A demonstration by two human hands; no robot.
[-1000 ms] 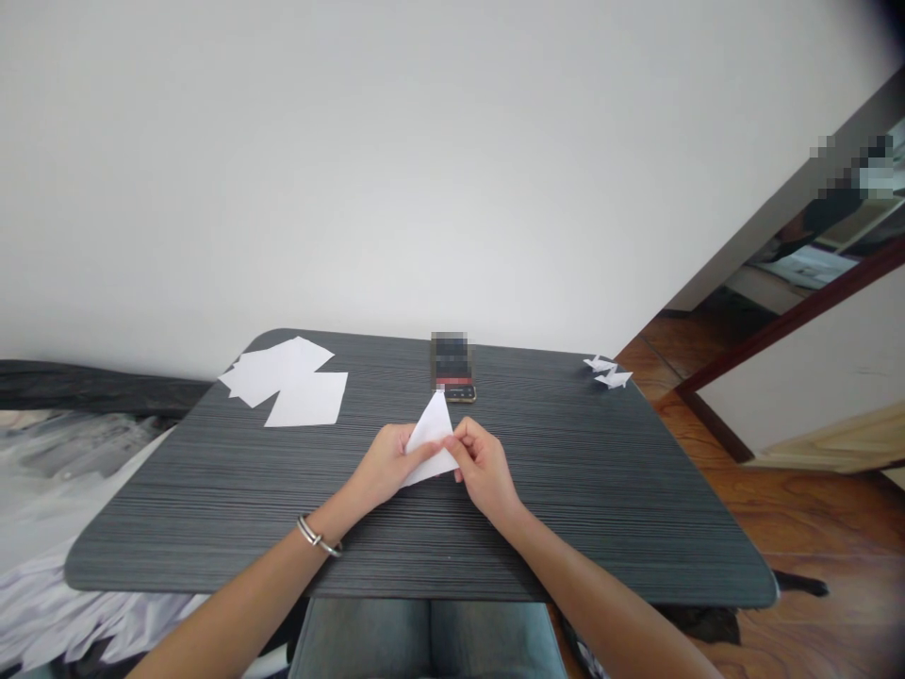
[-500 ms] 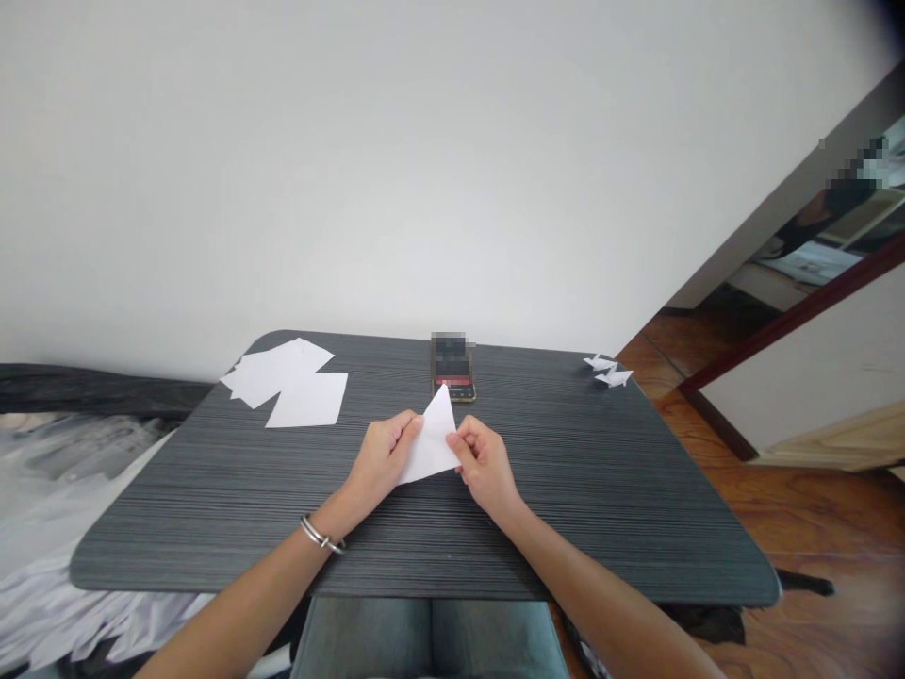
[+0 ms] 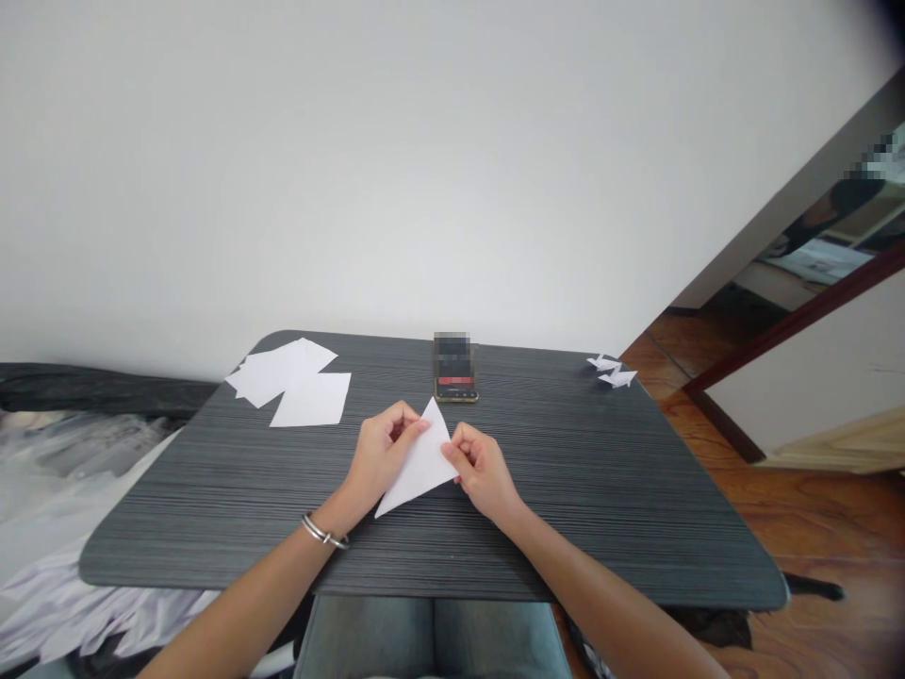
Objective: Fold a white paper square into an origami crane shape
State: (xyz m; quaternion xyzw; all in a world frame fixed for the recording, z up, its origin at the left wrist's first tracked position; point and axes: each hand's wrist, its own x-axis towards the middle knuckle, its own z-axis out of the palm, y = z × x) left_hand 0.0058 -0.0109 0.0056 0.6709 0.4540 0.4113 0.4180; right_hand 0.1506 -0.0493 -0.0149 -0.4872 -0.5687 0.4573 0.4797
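Observation:
A folded white sheet of paper, triangular in outline, is held above the front middle of the dark table. My left hand pinches its upper left edge between thumb and fingers, near the top point. On the other side, my right hand is closed on the right edge, thumb on top. One long corner of the paper points down toward me, below the left hand. The fingers under the paper are partly hidden.
Loose white paper sheets lie at the table's left. A phone stands at the back middle. Two small folded paper figures sit at the back right corner. A wall rises behind. A person's arm shows at far right.
The paper has turned and come slightly lower, toward me. Its top point has dropped away from the phone, and its lower left corner now shows. Both hands keep their hold.

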